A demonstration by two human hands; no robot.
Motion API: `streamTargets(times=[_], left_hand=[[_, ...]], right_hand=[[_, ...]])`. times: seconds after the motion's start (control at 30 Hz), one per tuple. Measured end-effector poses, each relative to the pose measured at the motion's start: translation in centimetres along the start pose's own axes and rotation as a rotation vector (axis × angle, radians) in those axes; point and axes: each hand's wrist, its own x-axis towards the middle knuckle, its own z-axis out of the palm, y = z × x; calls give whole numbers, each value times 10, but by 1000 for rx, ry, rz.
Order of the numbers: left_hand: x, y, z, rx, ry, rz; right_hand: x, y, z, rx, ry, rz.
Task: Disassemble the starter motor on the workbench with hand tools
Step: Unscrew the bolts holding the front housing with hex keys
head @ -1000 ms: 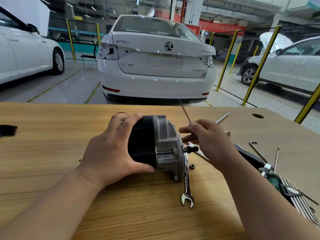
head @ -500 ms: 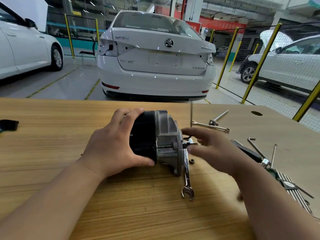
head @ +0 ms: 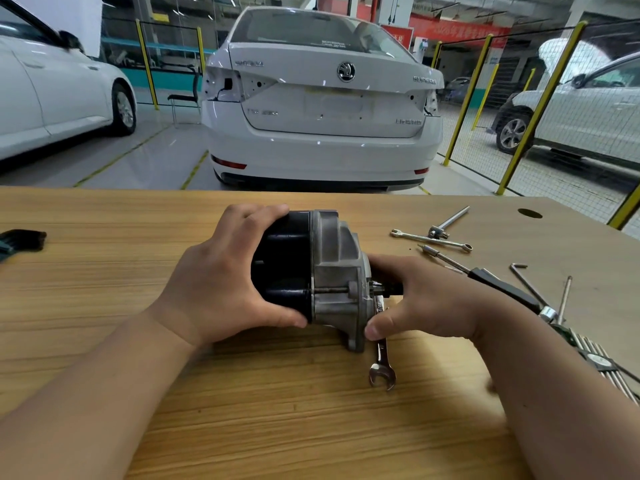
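Observation:
The starter motor (head: 311,271) lies on its side on the wooden workbench (head: 104,271), black body to the left, grey aluminium housing to the right. My left hand (head: 221,282) grips the black body from the left. My right hand (head: 415,299) wraps the right end of the aluminium housing, thumb against its lower edge, fingers behind it around the shaft end. A combination wrench (head: 381,355) lies on the bench under the housing, its open jaw pointing towards me.
To the right lie a slim wrench (head: 433,239), a T-bar with socket (head: 446,223), a black-handled screwdriver (head: 498,284), an L-shaped hex key (head: 526,282), a thin rod (head: 564,299) and a tool set (head: 602,368). A black object (head: 20,239) sits at the left edge. Cars stand beyond.
My right hand let go of a thin rod-like tool, came down and closed on the right end of the motor housing. The left hand kept its grip.

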Motion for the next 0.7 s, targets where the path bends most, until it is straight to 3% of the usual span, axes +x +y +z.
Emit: streamTargets(times=[0.3, 0.5, 0.7], left_hand=[[2, -2, 1, 24, -51, -35], [5, 16, 11, 111, -64, -236], [-10, 60, 51, 44, 104, -505]], right_hand=[[4, -3, -1, 2, -20, 2], [5, -3, 6, 8, 56, 9], [9, -4, 17, -71, 139, -31]])
